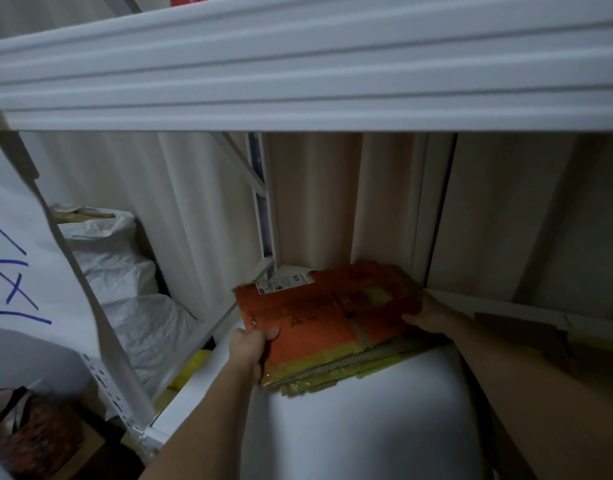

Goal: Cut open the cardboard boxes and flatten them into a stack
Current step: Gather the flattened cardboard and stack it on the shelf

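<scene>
**Under the shelf beam: flattened boxes held at both ends**

At the shelf's point(350, 410) back corner, our left hand point(248, 348) and right hand point(426, 315) each curl fingers around opposite edges of the flattened orange boxes point(319, 320). Beside the shelf, white bags point(132, 289) are piled.

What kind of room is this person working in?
Probably a storeroom: white metal shelving, stuffed white plastic sacks beside it, and flattened orange cardboard boxes stacked on a lower shelf, gripped by both hands.

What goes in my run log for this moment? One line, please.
stage: stacking | flattened orange boxes on white shelf | left hand grips near corner | right hand holds right edge
</scene>
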